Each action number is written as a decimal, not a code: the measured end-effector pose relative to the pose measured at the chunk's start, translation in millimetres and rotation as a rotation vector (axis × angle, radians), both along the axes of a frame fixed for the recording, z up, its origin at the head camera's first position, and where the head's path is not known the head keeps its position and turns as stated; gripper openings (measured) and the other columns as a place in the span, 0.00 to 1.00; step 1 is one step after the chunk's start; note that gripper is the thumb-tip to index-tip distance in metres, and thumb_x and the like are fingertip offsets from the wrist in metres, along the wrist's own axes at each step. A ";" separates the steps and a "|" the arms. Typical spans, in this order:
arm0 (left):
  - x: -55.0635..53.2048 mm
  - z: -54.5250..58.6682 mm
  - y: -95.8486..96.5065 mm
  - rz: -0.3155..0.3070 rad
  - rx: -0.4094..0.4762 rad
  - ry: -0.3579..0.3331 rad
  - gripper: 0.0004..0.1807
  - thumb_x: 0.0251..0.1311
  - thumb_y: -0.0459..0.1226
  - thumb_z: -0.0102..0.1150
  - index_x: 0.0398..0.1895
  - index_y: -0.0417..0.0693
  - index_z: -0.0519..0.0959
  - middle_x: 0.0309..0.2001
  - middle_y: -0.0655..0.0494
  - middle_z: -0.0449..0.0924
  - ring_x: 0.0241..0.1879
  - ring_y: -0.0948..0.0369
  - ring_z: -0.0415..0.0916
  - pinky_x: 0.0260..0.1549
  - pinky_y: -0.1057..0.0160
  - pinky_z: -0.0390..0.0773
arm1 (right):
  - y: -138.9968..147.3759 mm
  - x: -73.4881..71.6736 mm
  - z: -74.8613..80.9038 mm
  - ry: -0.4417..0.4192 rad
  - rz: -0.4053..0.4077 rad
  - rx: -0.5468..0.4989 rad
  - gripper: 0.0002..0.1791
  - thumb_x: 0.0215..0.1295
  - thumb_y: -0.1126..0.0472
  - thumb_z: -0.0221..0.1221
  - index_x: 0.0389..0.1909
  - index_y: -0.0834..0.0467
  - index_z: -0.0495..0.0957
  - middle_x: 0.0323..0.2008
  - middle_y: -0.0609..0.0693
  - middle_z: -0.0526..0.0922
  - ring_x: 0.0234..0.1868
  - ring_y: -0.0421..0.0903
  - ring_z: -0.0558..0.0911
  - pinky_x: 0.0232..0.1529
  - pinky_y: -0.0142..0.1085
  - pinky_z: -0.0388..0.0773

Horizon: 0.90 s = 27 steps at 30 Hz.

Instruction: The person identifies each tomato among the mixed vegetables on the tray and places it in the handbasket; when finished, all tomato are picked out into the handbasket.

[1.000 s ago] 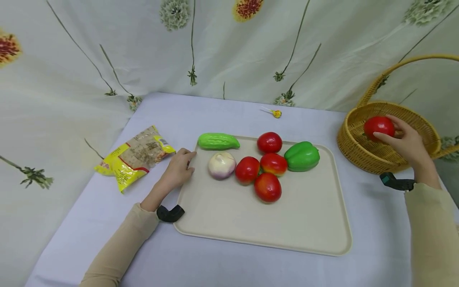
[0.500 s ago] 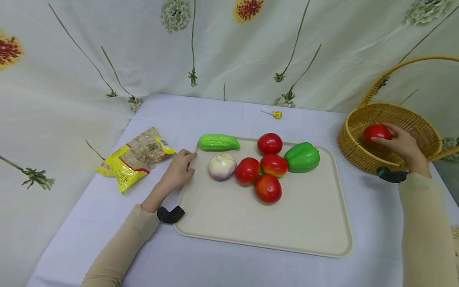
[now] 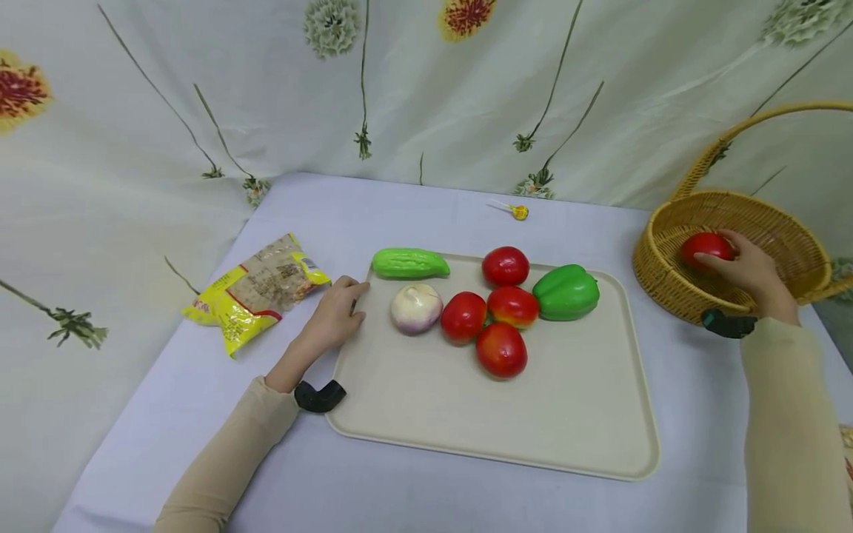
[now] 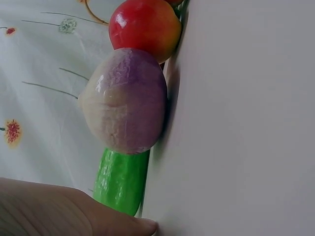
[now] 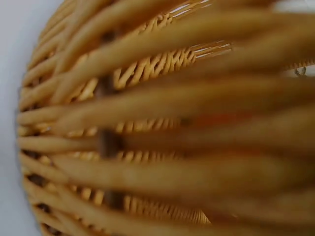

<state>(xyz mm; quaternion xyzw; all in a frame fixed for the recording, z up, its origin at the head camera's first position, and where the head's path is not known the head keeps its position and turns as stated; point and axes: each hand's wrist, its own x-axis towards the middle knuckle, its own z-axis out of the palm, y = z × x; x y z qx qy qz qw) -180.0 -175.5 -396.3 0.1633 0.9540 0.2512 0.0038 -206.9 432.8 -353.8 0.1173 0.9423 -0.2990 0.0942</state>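
Observation:
My right hand [image 3: 756, 270] reaches inside the wicker basket [image 3: 656, 277] and holds a red tomato [image 3: 705, 250] between thumb and fingers, low near the basket floor. In the right wrist view the basket's weave [image 5: 147, 108] fills the picture and hides the hand. My left hand [image 3: 331, 317] rests at the left rim of the beige tray [image 3: 566, 414], its thumb [image 4: 140, 225] touching the tray in the left wrist view. Close by on the tray lie a green cucumber-like vegetable [image 3: 410, 263] and a purple-white turnip [image 3: 416, 308].
Several red, partly yellow-tinged fruits [image 3: 501, 350] cluster mid-tray beside a green bell pepper [image 3: 566, 293]. A yellow snack bag [image 3: 256, 292] lies left of the tray. Behind the tray is a lollipop [image 3: 518, 212]. The basket's tall handle [image 3: 726, 141] arches over its opening.
My right hand has lowered the tomato deeper into the basket over the past second, and holds nearly still in the last half second. My left hand stays at the tray's rim.

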 end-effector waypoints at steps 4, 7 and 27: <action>-0.6 0.8 0.7 -0.002 -0.003 -0.004 0.27 0.51 0.24 0.57 0.58 0.25 0.69 0.49 0.33 0.71 0.42 0.48 0.69 0.42 0.51 0.71 | -0.3 3.2 3.0 0.023 0.020 0.011 0.48 0.67 0.38 0.42 0.72 0.66 0.33 0.65 0.81 0.45 0.60 0.76 0.51 0.57 0.69 0.55; -0.9 1.0 0.6 -0.002 -0.002 -0.008 0.27 0.52 0.24 0.58 0.58 0.26 0.69 0.49 0.34 0.71 0.42 0.48 0.69 0.41 0.52 0.71 | -0.4 5.1 6.2 0.064 0.036 0.062 0.47 0.68 0.40 0.42 0.71 0.68 0.35 0.64 0.82 0.48 0.60 0.77 0.53 0.57 0.69 0.55; -1.3 1.4 -2.3 -0.018 0.008 -0.024 0.24 0.52 0.25 0.57 0.56 0.27 0.72 0.43 0.35 0.72 0.38 0.50 0.68 0.37 0.56 0.67 | -52.1 45.0 12.5 0.614 -0.129 0.118 0.28 0.65 0.57 0.53 0.64 0.63 0.64 0.52 0.66 0.68 0.42 0.29 0.63 0.36 0.17 0.56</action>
